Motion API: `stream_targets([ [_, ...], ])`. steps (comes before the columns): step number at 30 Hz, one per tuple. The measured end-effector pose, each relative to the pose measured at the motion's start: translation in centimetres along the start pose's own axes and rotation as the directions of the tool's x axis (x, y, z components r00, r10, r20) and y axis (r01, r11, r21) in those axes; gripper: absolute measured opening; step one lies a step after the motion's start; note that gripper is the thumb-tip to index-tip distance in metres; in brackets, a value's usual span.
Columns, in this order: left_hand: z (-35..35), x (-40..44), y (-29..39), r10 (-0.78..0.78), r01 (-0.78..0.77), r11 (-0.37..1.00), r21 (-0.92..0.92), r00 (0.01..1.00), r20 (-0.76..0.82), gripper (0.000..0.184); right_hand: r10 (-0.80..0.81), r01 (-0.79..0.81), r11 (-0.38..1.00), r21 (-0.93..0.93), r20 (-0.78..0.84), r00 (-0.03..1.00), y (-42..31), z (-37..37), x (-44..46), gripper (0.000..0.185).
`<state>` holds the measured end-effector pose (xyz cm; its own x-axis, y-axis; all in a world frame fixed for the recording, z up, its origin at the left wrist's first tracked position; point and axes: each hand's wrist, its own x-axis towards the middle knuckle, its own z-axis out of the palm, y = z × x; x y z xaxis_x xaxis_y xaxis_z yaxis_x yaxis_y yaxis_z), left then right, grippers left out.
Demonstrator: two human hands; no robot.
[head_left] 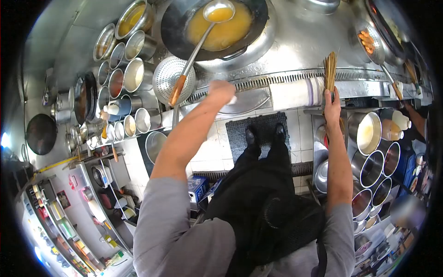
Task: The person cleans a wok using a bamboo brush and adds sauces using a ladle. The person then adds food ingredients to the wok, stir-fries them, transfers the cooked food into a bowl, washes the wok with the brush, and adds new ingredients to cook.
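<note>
Right hand [332,110]: fingers [336,94] closed round the lower end of a straw-coloured brush [330,71], bristles pointing away from the body, just beyond the front edge of the surface [300,46]. Left hand [222,92]: fingers curled in, blurred, a bit of white showing beside them; cannot tell whether they grip it. Between the hands, nearer the brush, a folded white towel [290,94] with purple stripes, lying along the front edge. Slotted grate [258,84] running behind the towel. Just left of the left hand, a ladle [195,51], wooden handle end over a round strainer [162,76], bowl above the wok [170,34] and holding yellow liquid; more of the same in the wok. Farther left, metal pots [146,76] in rows, some with contents. Off to the right, a second strainer [376,51] with orange food, and past it another person's arm [416,121]. Below, black shoes [250,135] on a dark mat [265,125], tiled floor [217,147] around it
</note>
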<state>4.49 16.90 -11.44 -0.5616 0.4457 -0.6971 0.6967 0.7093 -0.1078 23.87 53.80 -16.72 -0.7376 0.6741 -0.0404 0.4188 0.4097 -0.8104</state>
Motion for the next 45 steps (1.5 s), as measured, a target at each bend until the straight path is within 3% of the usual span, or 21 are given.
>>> stream_targets([
  [3,-2.6,-2.5,-1.9,-0.159,0.157,0.983,-0.091,0.987,-0.022,0.035,0.012,-0.012,1.000,-0.019,-0.026,1.000,0.0,0.2,-0.2,0.068],
  [5,-3.6,-3.3,-2.6,0.288,-0.305,0.855,-0.420,0.952,-0.104,0.041,0.017,-0.019,0.999,-0.036,-0.038,0.999,-0.2,0.3,-0.5,0.068],
  [7,-0.6,-1.0,0.7,0.360,-0.452,0.556,-0.697,0.887,-0.289,0.049,-0.002,0.000,0.999,-0.041,-0.054,0.999,-0.7,0.7,-0.2,0.069],
  [8,1.2,0.8,2.1,0.389,-0.502,0.557,-0.662,0.861,-0.327,0.050,0.007,-0.011,0.998,-0.067,-0.065,0.998,-0.4,0.8,-0.3,0.069],
  [12,-0.8,-2.1,3.7,0.164,-0.262,0.805,-0.532,0.960,-0.225,0.045,0.013,-0.016,0.995,-0.100,-0.033,0.999,-0.4,0.4,0.3,0.070],
  [15,1.1,-3.5,0.4,-0.218,-0.007,0.886,-0.463,0.877,-0.429,0.044,0.080,-0.079,0.983,-0.167,0.003,0.997,-1.4,-0.5,0.8,0.071],
  [17,4.7,-5.9,-2.7,-0.458,-0.169,0.741,-0.650,0.580,-0.674,0.050,0.083,-0.085,0.990,-0.117,-0.019,0.996,-2.6,-1.0,0.7,0.071],
  [19,6.3,-9.7,-4.1,-0.663,-0.128,0.284,-0.950,0.689,-0.291,0.055,0.161,-0.161,0.987,-0.025,-0.031,0.987,-2.7,-1.4,0.7,0.071],
  [22,12.6,-10.6,-4.2,-0.747,-0.159,0.092,-0.983,0.642,-0.174,0.055,0.185,-0.174,0.965,0.197,-0.037,0.982,-6.3,-2.0,-0.6,0.070],
  [24,14.5,-10.3,-3.3,-0.766,-0.319,-0.033,-0.947,0.616,-0.181,0.055,0.244,-0.245,0.887,0.391,0.054,0.968,-8.3,-2.0,-1.5,0.063],
  [26,15.7,-10.0,-3.2,-0.762,-0.252,-0.066,-0.965,0.637,-0.115,0.056,0.232,-0.235,0.873,0.427,0.059,0.971,-10.6,-1.7,-2.6,0.060],
  [28,19.2,-7.7,-4.5,-0.740,-0.106,0.311,-0.944,0.597,-0.311,0.060,0.200,-0.214,0.890,0.403,0.076,0.977,-10.5,-1.4,-2.5,0.059],
  [32,18.3,-8.9,-4.0,-0.771,-0.073,0.289,-0.955,0.574,-0.277,0.066,0.158,-0.194,0.944,0.268,0.149,0.976,-13.1,-2.4,-4.0,0.058],
  [34,18.3,-9.0,-3.4,-0.798,-0.227,0.329,-0.916,0.452,-0.399,0.061,0.054,-0.072,0.986,0.153,0.122,0.991,-13.7,-2.7,-3.8,0.057],
  [35,18.5,-9.2,-3.0,-0.795,-0.229,0.402,-0.887,0.394,-0.462,0.058,0.050,-0.083,0.967,0.242,0.141,0.989,-12.2,-2.7,-3.1,0.056],
  [38,16.0,-13.3,-1.1,-0.796,-0.077,0.522,-0.850,0.315,-0.517,0.050,0.030,-0.057,0.981,0.183,0.148,0.989,-13.3,-3.6,-2.7,0.056],
  [40,15.4,-16.0,0.8,-0.845,-0.217,0.274,-0.937,0.411,-0.342,0.033,0.075,-0.110,0.977,0.184,0.188,0.979,-13.7,-4.1,-2.1,0.057],
  [42,15.0,-18.1,3.8,-0.657,-0.453,-0.031,-0.891,0.681,-0.323,0.025,0.078,-0.130,0.958,0.257,0.205,0.976,-12.4,-3.9,-0.4,0.055],
  [43,14.9,-18.3,4.9,-0.351,-0.325,-0.540,-0.776,0.925,-0.143,0.029,0.094,-0.148,0.952,0.268,0.205,0.974,-12.0,-3.8,0.3,0.052],
  [44,14.6,-18.1,6.0,0.061,0.000,-0.868,-0.497,0.993,-0.105,0.034,0.138,-0.203,0.947,0.248,0.257,0.957,-12.2,-3.8,0.8,0.048],
  [45,15.0,-16.4,8.5,0.237,0.154,-0.939,-0.306,0.938,-0.254,0.043,0.146,-0.229,0.931,0.283,0.285,0.947,-11.6,-3.5,1.6,0.047],
])
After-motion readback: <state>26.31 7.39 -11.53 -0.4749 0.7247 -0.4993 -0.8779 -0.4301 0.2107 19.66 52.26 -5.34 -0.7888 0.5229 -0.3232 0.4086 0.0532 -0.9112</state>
